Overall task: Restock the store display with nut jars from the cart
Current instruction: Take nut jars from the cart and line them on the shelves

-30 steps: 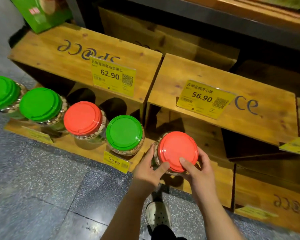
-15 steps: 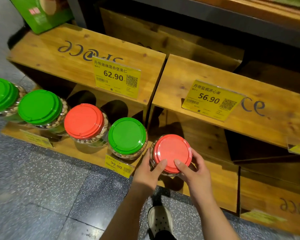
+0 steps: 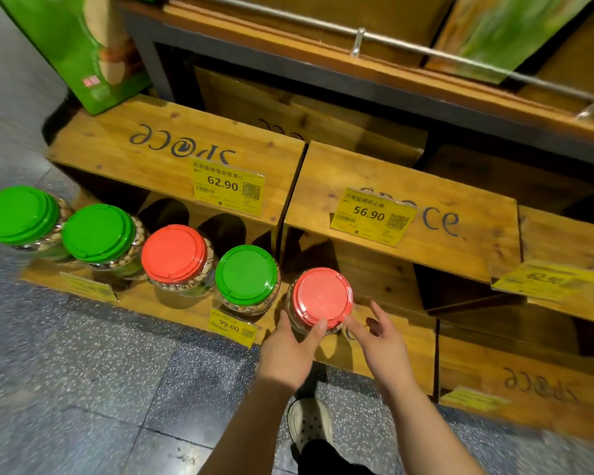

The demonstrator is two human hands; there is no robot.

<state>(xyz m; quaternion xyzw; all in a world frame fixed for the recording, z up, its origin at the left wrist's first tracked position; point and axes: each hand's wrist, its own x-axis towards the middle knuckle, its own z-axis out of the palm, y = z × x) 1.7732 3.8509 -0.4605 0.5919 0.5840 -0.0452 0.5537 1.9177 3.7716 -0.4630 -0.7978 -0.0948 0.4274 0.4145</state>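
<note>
Speckled grey floor (image 3: pixel 83 389) ran under a low wooden shelf (image 3: pixel 158 301) fronted by stacked wooden crates. At far left stood a green box (image 3: pixel 83 53) on the left crate (image 3: pixel 172 145), which carried a yellow 62.90 price tag (image 3: pixel 227 185). Along the shelf, left to right: first green-lid jar (image 3: pixel 19 216), second green-lid jar (image 3: pixel 98 233) touching it, red-lid jar (image 3: pixel 175 253), third green-lid jar (image 3: pixel 246 274), all upright with nuts showing through clear walls. A 99.00 tag (image 3: pixel 232 326) hung on the shelf edge below the third green one. Next came the end red-lid jar (image 3: pixel 321 298), upright on the shelf, just beside the green-lid neighbour. Left hand (image 3: pixel 288 351) wrapped the near left side of that jar, thumb up against the lid rim, fingers curled round the wall. Right hand (image 3: pixel 381 341) sat just right of the jar, fingers spread and loose, one fingertip near the lid edge; contact could not be told, holding nothing. The right crate (image 3: pixel 426 207) above bore a 56.90 tag (image 3: pixel 372 212). A white shoe (image 3: pixel 309 423) showed on the floor below. Far-right tags were blurred.
</note>
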